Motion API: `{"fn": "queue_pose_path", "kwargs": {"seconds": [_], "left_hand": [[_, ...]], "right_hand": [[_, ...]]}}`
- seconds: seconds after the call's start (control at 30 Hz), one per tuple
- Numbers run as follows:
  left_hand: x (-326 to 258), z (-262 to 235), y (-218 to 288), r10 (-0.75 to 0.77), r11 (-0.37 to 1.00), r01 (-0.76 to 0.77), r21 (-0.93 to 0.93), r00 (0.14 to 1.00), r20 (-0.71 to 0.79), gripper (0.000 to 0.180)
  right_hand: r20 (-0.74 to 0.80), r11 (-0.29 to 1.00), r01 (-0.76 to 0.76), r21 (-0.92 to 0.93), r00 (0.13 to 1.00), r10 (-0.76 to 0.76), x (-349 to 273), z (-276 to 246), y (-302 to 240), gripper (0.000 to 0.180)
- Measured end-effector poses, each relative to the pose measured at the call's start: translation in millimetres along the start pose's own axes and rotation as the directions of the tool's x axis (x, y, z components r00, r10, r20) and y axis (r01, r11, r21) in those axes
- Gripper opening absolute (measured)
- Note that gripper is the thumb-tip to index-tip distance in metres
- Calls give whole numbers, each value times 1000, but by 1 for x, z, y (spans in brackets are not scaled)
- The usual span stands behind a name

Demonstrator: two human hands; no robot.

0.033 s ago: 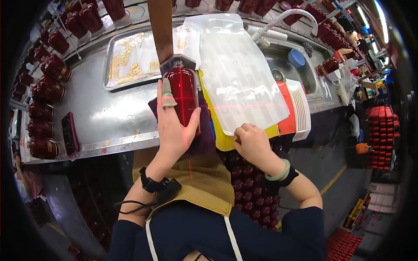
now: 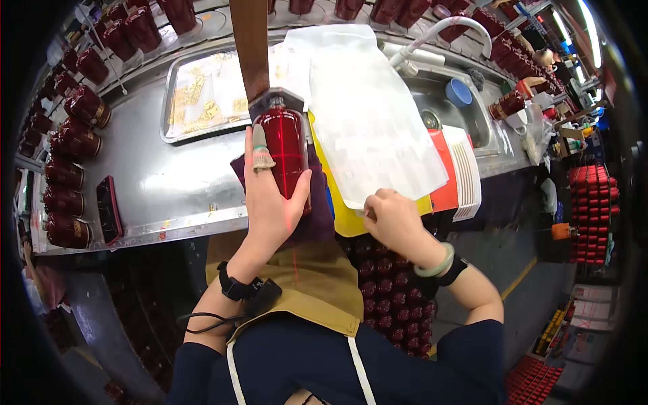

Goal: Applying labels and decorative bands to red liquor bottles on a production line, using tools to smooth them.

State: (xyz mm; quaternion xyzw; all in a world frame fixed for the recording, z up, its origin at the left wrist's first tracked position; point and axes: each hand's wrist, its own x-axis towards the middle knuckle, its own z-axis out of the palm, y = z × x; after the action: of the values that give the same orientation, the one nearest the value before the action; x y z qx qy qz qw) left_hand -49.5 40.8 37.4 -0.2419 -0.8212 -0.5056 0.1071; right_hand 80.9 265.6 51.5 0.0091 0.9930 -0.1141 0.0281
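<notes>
A dark red glass bottle with a clear neck lies on a dark purple cloth, crossed by thin red light lines. My left hand is closed around its near part, fingers along the left side and thumb on the right. A knitted finger cover sits on one finger. At the near edge of a translucent white sheet, my right hand is closed with its fingers pinched together. Whatever lies between those fingertips is hidden. Under the sheet a yellow board sticks out.
A metal tray holds gold pieces at the left. A brown upright bar stands behind the bottle. Right of the sheets is a sink with a faucet and a blue bowl. Several red bottles and a phone line the left.
The white sheet and the tray's contents look paler and hazier now. My right hand has shifted very slightly; my left hand stays on the bottle.
</notes>
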Motion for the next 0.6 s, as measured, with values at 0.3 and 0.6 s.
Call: {"fn": "queue_pose_path", "kwargs": {"seconds": [0.3,0.6], "left_hand": [[0,0,2,7,1000,-7,-6,1000,-10,88],[0,-1,6,-31,1000,31,1,999,24,88]], "right_hand": [[-491,843,-72,-534,837,-239,204,-121,71,15],[-350,994,-38,-102,937,0,191,-85,90,26]]}}
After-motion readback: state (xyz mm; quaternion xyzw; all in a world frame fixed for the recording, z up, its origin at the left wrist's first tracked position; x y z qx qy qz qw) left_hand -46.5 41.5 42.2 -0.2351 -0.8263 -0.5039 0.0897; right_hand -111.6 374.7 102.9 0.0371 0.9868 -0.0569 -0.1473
